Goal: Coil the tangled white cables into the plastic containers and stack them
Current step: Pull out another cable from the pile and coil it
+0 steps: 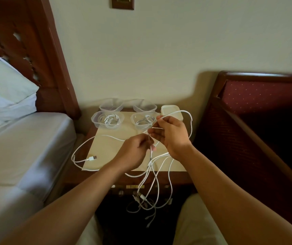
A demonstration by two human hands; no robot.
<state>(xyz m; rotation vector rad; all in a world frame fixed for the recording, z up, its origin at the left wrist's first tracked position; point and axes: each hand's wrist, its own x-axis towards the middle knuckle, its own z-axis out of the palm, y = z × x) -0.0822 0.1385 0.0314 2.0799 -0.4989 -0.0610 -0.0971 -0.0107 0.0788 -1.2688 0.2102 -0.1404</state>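
Observation:
A tangle of white cables [152, 175] hangs from both hands over the front of a small bedside table [106, 149]. My left hand [132, 152] pinches strands of the tangle near its top. My right hand [171, 137] grips a loop of cable that arcs to the right. One cable trails left across the table and ends in a USB plug [92, 158]. Two clear plastic containers [107, 119] [144, 121] each hold a coiled white cable. Behind them stand two empty containers [111, 104] [145, 104].
A stack of white lids [170, 110] sits at the table's back right. A bed with white sheets [21, 147] and a wooden headboard is on the left, a dark red upholstered chair [258, 110] on the right. My knees frame the dangling cable ends below.

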